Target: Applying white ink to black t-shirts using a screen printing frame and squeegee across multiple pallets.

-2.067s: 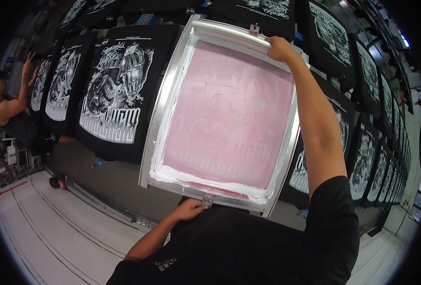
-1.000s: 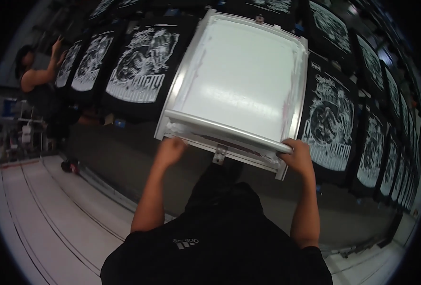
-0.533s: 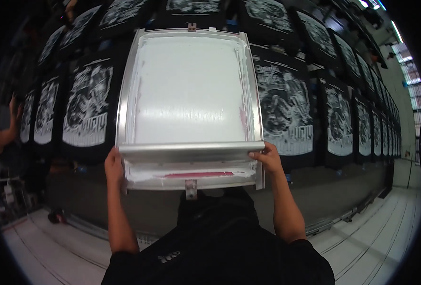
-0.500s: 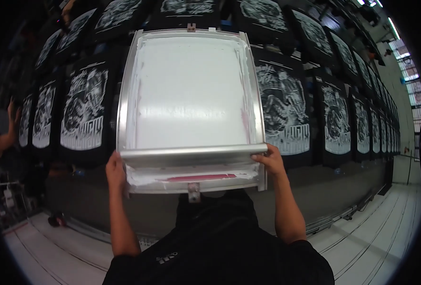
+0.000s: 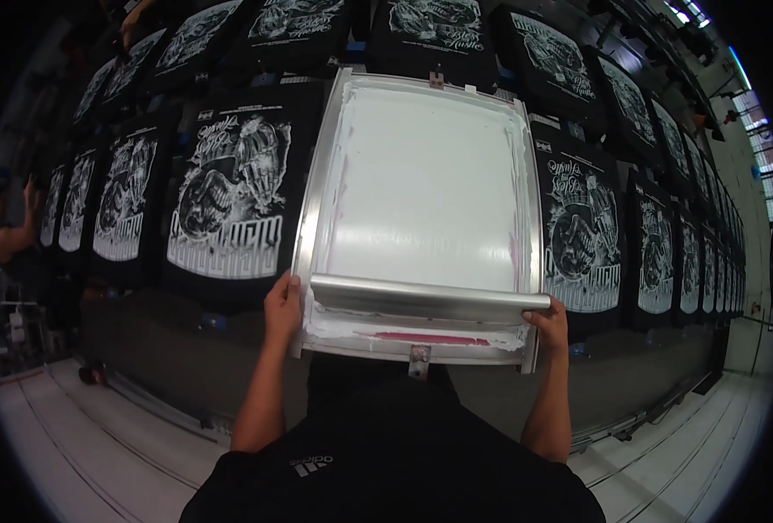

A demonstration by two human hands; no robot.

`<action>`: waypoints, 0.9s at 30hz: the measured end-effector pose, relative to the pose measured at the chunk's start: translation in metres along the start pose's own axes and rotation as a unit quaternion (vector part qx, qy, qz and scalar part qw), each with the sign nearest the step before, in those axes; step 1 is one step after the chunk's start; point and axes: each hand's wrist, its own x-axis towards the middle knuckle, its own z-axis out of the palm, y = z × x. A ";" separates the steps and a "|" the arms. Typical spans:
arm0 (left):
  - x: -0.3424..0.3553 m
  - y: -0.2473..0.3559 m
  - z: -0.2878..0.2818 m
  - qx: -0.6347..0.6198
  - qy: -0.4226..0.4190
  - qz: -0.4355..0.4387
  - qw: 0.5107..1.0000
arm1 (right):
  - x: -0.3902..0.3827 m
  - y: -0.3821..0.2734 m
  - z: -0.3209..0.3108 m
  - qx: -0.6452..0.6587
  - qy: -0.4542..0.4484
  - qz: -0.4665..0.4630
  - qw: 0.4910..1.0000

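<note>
A screen-printing frame (image 5: 306, 231) with metal rails and a pale mesh (image 5: 426, 174) is held in front of me, slightly tilted. White ink is smeared along the inner edges, with a pink streak near the front. Across the front part lies a long metal squeegee (image 5: 430, 294). My left hand (image 5: 282, 307) is closed round the left rail, close to the squeegee's left end. My right hand (image 5: 550, 324) grips the squeegee's right end, thumb on top, against the right rail. Its other fingers are partly hidden.
Black shirts with white prints lie in rows, including one shirt (image 5: 230, 192) at left and another (image 5: 580, 227) at right. A dark table side (image 5: 177, 336) runs below them. Far left, another person's raised arm (image 5: 16, 235) shows. Pale floor (image 5: 657, 453) lies at lower right.
The frame, squeegee and both hands sit further right and slightly lower in view, turned a little clockwise. The shirts' prints, blurred before, now look sharper. My grip looks the same.
</note>
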 end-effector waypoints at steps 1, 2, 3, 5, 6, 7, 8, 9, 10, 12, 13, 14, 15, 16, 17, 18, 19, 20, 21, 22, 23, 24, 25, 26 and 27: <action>-0.001 -0.010 0.002 -0.041 -0.002 -0.046 0.998 | 0.008 0.003 -0.011 0.001 -0.019 0.016 1.000; 0.000 -0.006 0.003 -0.008 -0.024 -0.054 0.998 | 0.012 0.000 -0.011 0.003 -0.022 0.024 0.999; 0.001 -0.004 0.009 0.009 -0.005 -0.054 0.998 | 0.016 -0.001 -0.009 0.014 -0.003 0.015 1.000; 0.006 0.006 0.019 0.040 0.008 -0.050 0.998 | 0.029 0.004 -0.016 -0.002 0.024 0.018 1.000; 0.005 0.012 0.020 0.054 0.000 -0.048 0.997 | 0.033 0.010 -0.024 -0.030 0.031 0.035 0.998; 0.008 0.004 0.016 0.023 0.006 -0.069 0.997 | 0.038 0.006 -0.021 -0.022 0.018 0.035 0.999; 0.011 -0.006 0.012 -0.008 0.013 -0.089 0.996 | 0.041 0.002 -0.016 -0.014 0.006 0.034 0.999; 0.006 -0.009 0.014 -0.012 0.015 -0.097 0.995 | 0.037 0.008 -0.019 -0.009 -0.021 0.016 1.000; 0.018 -0.003 0.021 -0.022 0.021 -0.090 0.995 | 0.049 0.011 -0.021 -0.003 -0.048 -0.017 0.999; 0.022 -0.004 0.027 -0.002 0.021 -0.086 0.996 | 0.051 0.025 -0.020 -0.010 -0.040 -0.009 0.999; 0.025 -0.009 0.023 -0.017 0.011 -0.068 0.997 | 0.051 0.030 -0.016 -0.016 -0.041 -0.019 0.999; 0.025 -0.014 0.021 -0.015 0.011 -0.072 0.997 | 0.049 0.033 -0.014 -0.016 -0.042 -0.015 0.999; 0.025 -0.018 0.018 -0.010 0.013 -0.072 0.997 | 0.048 0.033 -0.013 -0.009 -0.041 -0.015 0.999; 0.026 -0.021 0.017 -0.006 0.011 -0.071 0.997 | 0.046 0.036 -0.014 -0.003 -0.037 -0.017 0.999; 0.023 -0.023 0.017 -0.011 0.012 -0.067 0.998 | 0.045 0.037 -0.014 -0.005 -0.040 -0.013 0.999; 0.022 -0.024 0.017 -0.013 0.012 -0.064 0.998 | 0.045 0.037 -0.014 -0.006 -0.039 -0.016 0.999; 0.018 -0.023 0.019 0.003 0.008 -0.066 0.998 | 0.043 0.038 -0.015 0.003 -0.037 -0.016 0.999; 0.015 -0.021 0.020 0.018 0.005 -0.066 0.998 | 0.042 0.039 -0.015 0.013 -0.035 -0.017 0.999; 0.015 -0.019 0.019 0.015 0.003 -0.063 0.998 | 0.040 0.040 -0.016 0.011 -0.032 -0.021 0.999; 0.014 -0.021 0.019 0.006 -0.002 -0.056 0.998 | 0.040 0.039 -0.016 0.015 -0.037 -0.017 0.999; 0.014 -0.022 0.019 -0.003 -0.008 -0.049 0.999 | 0.040 0.037 -0.016 0.020 -0.041 -0.015 0.999; 0.015 -0.021 0.019 -0.007 -0.008 -0.044 0.999 | 0.040 0.036 -0.016 0.018 -0.040 -0.021 0.999; 0.015 -0.023 0.018 -0.016 -0.010 -0.048 0.999 | 0.039 0.037 -0.015 0.019 -0.036 -0.014 0.999; 0.016 -0.024 0.017 -0.024 -0.011 -0.051 0.998 | 0.039 0.037 -0.015 0.021 -0.032 -0.007 0.999; 0.015 -0.025 0.018 -0.027 -0.012 -0.045 0.999 | 0.041 0.037 -0.015 0.014 -0.050 -0.027 0.998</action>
